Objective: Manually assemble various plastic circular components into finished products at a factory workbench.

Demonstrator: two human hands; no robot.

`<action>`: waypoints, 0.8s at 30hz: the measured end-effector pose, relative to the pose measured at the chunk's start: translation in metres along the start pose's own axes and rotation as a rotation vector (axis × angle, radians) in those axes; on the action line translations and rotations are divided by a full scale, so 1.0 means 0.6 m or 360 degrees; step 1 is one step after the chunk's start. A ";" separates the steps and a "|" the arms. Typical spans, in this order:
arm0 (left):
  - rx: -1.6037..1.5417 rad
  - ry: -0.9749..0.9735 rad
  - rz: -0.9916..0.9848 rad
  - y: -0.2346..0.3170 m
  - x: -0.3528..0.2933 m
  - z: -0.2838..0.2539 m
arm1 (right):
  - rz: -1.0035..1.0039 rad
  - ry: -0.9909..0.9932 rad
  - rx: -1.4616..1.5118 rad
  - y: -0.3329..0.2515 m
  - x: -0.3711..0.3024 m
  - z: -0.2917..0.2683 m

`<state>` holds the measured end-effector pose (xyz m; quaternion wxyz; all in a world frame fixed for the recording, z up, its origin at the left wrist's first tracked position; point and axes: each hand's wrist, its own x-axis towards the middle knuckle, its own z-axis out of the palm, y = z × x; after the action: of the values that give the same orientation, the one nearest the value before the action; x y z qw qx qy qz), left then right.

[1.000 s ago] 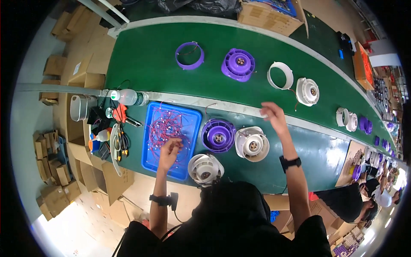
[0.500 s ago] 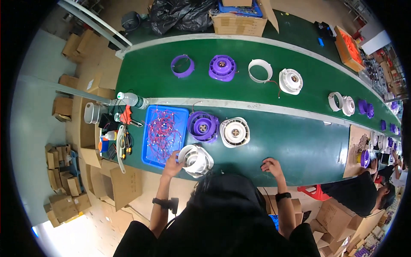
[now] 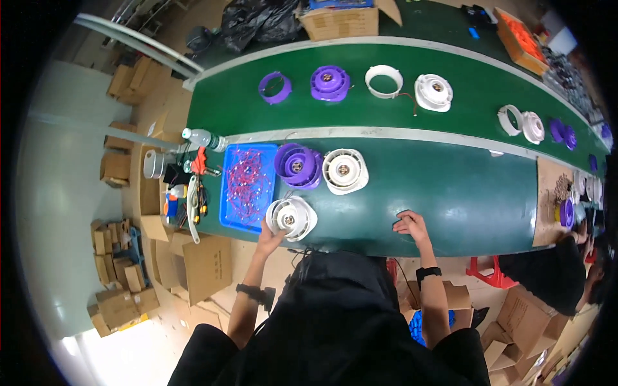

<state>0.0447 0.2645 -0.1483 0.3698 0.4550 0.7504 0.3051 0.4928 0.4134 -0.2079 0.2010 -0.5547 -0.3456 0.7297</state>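
My left hand (image 3: 270, 239) grips the near-left rim of a white round plastic fan housing (image 3: 301, 222), thumb on top and the other fingers partly hidden. This housing sits near the bench's front edge, beside a blue tray (image 3: 224, 215) with many thin red wires (image 3: 246, 183). Just beyond it stand a purple fan housing (image 3: 309, 172) and another white fan housing (image 3: 353, 168), side by side. Away to the right, my right hand (image 3: 411, 225) hovers at or over the green bench with fingers loosely stretched and nothing visible in them.
On the green conveyor belt (image 3: 238, 112) beyond are purple and white rings and housings. A bottle (image 3: 205, 139), orange-handled pliers (image 3: 201, 159) and cables lie left of the tray. Cardboard boxes (image 3: 209, 260) flank the bench. At far right a co-worker (image 3: 537, 276) sits by a brown board (image 3: 544, 212).
The whole view has shifted, so the bench appears higher. My left hand keeps its hold on the white housing, whose open inside shows more. My right hand's fingers look straighter than before.
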 end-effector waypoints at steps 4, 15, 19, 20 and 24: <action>-0.1077 -0.0355 -0.1012 -0.018 0.050 -0.036 | -0.0063 0.0216 0.0103 0.061 -0.041 -0.023; -0.0851 -0.1216 -0.0753 -0.013 0.100 -0.073 | 0.0256 0.1390 -0.0012 0.429 -0.390 0.181; -0.0433 -0.1619 -0.0773 -0.022 0.107 -0.059 | 0.0276 0.1599 0.0351 0.573 -0.556 0.432; -0.0261 -0.1801 -0.0703 -0.021 0.109 -0.044 | 0.0431 0.1679 0.0574 0.620 -0.594 0.496; 0.0398 -0.2223 -0.0348 0.005 0.119 -0.053 | 0.0618 0.1974 0.1131 0.686 -0.700 0.715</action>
<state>-0.0025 0.3269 -0.1487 0.7373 0.5052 0.4090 -0.1843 0.2507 -0.2717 -0.1634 0.3940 -0.8178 0.1927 0.3727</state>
